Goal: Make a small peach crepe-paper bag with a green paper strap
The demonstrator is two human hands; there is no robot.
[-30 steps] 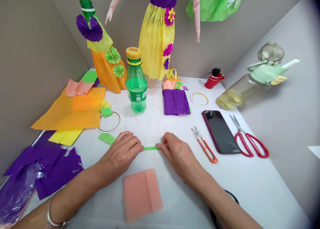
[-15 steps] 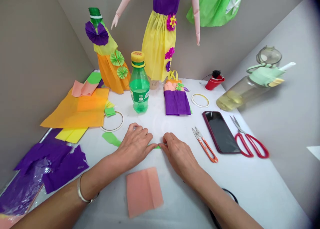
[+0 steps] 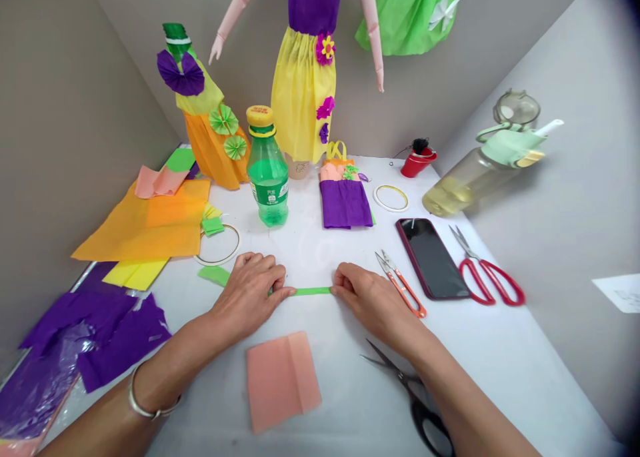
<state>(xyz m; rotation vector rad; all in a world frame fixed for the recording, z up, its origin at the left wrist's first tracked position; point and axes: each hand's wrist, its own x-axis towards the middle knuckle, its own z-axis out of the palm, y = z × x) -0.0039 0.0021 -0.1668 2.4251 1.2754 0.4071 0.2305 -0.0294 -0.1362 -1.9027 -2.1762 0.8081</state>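
A narrow green strip (image 3: 313, 290) stretches flat across the white table between my two hands. My left hand (image 3: 253, 287) pinches its left end between thumb and fingers, while my right hand (image 3: 367, 297) grips the right end the same way. Left of my left hand lies a wider piece of green paper (image 3: 214, 275); whether it joins the strip is hidden under the hand. A square of salmon paper (image 3: 283, 382) rests nearer to me, below the strip. Black scissors (image 3: 400, 377) lie open beside and partly under my right forearm.
Behind my hands stand a green bottle (image 3: 269, 177) and a purple pouch (image 3: 346, 204). To the right are orange snips (image 3: 403, 285), a phone (image 3: 434, 258), red-handled scissors (image 3: 487, 274) and a tilted water bottle (image 3: 465, 177). Orange paper (image 3: 150, 220) and purple paper (image 3: 125, 344) lie left.
My hands have moved apart, and a longer stretch of the green strip now shows between them. The black scissors are more exposed. The whole view has shifted slightly.
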